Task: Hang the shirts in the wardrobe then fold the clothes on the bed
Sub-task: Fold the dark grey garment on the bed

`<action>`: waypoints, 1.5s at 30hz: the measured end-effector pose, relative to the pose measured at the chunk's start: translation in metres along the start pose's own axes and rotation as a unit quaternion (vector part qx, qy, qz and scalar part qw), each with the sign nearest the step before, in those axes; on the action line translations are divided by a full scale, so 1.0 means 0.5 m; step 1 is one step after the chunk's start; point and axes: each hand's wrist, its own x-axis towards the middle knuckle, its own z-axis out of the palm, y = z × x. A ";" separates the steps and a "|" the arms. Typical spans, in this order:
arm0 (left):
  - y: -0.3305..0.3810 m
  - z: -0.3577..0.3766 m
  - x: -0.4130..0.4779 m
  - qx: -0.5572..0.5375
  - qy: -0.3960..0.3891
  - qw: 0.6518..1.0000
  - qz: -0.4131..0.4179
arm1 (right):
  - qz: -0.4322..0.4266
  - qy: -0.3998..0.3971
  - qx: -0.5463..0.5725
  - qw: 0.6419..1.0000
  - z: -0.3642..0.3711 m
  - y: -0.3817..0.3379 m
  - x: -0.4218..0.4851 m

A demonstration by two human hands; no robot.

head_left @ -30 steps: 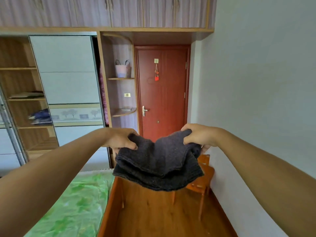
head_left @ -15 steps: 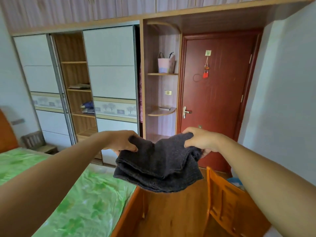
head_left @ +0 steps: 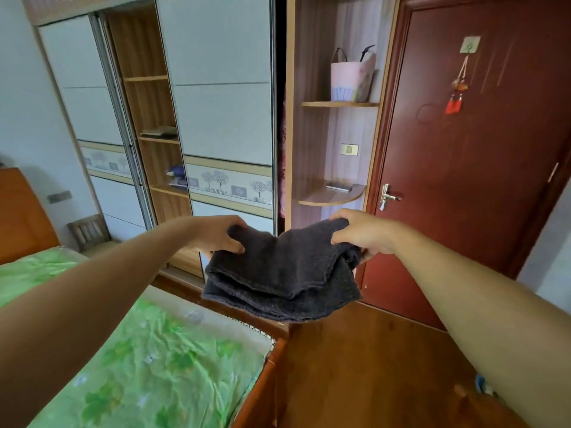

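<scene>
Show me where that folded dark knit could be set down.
Bare: the green bedsheet beside the footboard, and seemingly the open wardrobe bay's top shelf. Crowded: the two shelves below it, holding folded clothes, and the corner shelf with the pink bag.

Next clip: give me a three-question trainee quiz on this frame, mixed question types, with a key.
1. True or false: the left hand and the right hand both grip the dark folded garment.
2. The garment is: A) lying on the bed, B) held up in the air, C) tucked into the wardrobe.
3. Fill in: the pink bag stands on a shelf beside the red ____.
Key: 1 true; 2 B; 3 door.
</scene>
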 end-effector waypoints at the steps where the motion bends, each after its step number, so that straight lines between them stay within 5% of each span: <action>1: -0.004 -0.015 0.043 -0.006 -0.001 1.000 -0.010 | -0.006 -0.004 -0.003 1.000 -0.013 -0.001 0.046; 11: -0.015 -0.082 0.468 0.016 0.042 0.996 -0.074 | -0.084 -0.054 -0.020 0.995 -0.140 0.048 0.563; 18: -0.037 -0.163 0.610 -0.116 0.072 0.973 -0.187 | -0.165 -0.113 -0.040 0.979 -0.183 -0.026 0.860; 25: -0.128 -0.267 0.707 -0.113 0.111 0.950 -0.270 | -0.206 -0.195 -0.044 0.958 -0.124 -0.132 1.090; 45: -0.456 -0.488 0.908 -0.146 0.244 0.868 -0.406 | -0.396 -0.261 -0.187 0.861 0.172 -0.511 1.630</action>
